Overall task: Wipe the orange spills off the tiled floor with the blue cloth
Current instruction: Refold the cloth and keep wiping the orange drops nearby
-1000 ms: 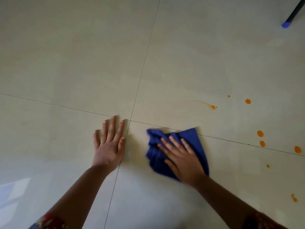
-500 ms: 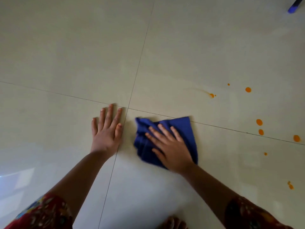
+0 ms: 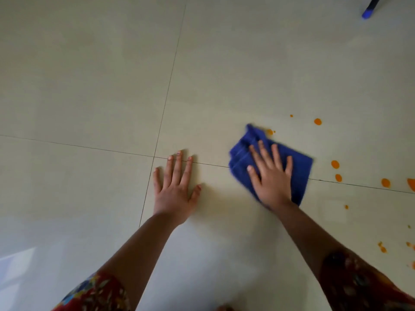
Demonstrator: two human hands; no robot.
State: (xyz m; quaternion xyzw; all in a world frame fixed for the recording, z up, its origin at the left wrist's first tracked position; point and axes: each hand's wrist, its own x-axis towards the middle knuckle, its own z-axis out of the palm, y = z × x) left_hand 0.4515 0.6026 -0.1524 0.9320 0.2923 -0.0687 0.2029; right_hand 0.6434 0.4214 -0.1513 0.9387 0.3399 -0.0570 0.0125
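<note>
Both hands flat on the pale glossy tiled floor (image 3: 89, 75), my right one pressing the cloth.

My right hand (image 3: 270, 176), fingers spread, lies palm-down on the crumpled dark blue cloth (image 3: 301, 167), pinning it across the grout line; the cloth's far corner touches a small orange spill drop (image 3: 269, 132). More orange drops (image 3: 335, 164) dot the tiles just right of the cloth, toward the floor's right edge. My left hand (image 3: 176, 187) rests open and empty beside it, fingertips crossing the same grout line. Patterned red sleeves (image 3: 363, 286) cover both upper arms.
</note>
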